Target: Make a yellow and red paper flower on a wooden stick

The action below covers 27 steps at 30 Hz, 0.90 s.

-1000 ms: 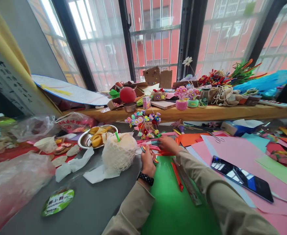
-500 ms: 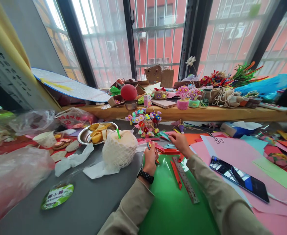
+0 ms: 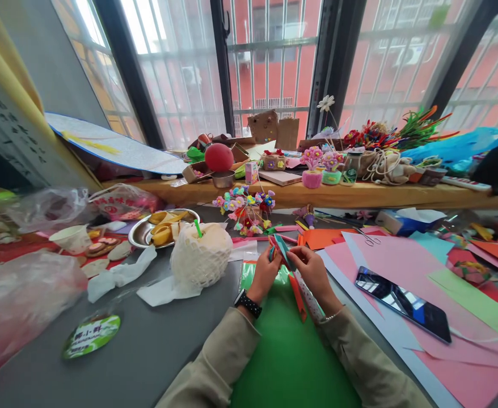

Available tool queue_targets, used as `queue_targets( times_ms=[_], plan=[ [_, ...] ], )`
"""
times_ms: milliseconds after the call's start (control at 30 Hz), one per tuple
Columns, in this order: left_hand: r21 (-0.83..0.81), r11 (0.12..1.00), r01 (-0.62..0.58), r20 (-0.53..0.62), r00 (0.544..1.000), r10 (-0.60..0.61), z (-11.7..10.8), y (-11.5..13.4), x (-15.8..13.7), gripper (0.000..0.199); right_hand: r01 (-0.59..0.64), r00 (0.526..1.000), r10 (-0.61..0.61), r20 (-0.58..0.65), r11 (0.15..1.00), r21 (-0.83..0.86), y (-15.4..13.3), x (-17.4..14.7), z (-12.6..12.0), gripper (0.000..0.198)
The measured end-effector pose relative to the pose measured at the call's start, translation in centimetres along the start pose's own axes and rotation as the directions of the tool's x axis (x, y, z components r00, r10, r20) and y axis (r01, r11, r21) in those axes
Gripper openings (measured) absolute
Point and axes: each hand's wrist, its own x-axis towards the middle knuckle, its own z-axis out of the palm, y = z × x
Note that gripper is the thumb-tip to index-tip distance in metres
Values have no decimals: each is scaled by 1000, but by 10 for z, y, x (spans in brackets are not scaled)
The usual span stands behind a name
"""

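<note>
My left hand (image 3: 266,276), with a dark watch at the wrist, is closed on a small bundle of folded coloured paper (image 3: 271,249), mostly hidden by the fingers. Beside it, my right hand (image 3: 313,276) pinches a teal folded paper strip (image 3: 283,249), held up against the bundle. Under both hands lies a green mat (image 3: 291,362). A folded orange paper strip (image 3: 297,297) and a patterned ruler (image 3: 311,299) rest on the mat, the ruler partly covered by my right hand.
A netted white coconut (image 3: 200,258) with a green straw stands left, near a metal bowl (image 3: 135,235) of banana peel. Flowers (image 3: 249,212) stand behind my hands. Pink paper sheets (image 3: 402,260), scissors (image 3: 370,241) and a phone (image 3: 402,303) lie right.
My right hand has come left and toward me with the teal strip, bringing it up to the bundle in my left hand. The ruler is now partly covered.
</note>
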Motion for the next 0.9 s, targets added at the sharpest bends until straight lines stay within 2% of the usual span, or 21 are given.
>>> queue_targets(
  times_ms=[200, 600, 767, 900],
  plan=[
    [-78, 990, 114, 161, 982, -100, 0, 4, -2, 35, 21, 1000, -22, -18, 999, -39, 1, 1, -9, 21],
    [-96, 990, 102, 210, 974, -80, -1, 7, -2, 33, 135, 990, -125, 64, 972, -190, -3, 0, -14, 13],
    [-136, 977, 167, 215, 967, -135, -2, 8, -2, 34, 58, 997, -49, 64, 988, -141, -4, 0, -15, 23],
    [-125, 977, 171, 238, 961, -138, -3, 10, -3, 32, 41, 981, -15, 191, 991, -131, 1, 0, -14, 25]
  ],
)
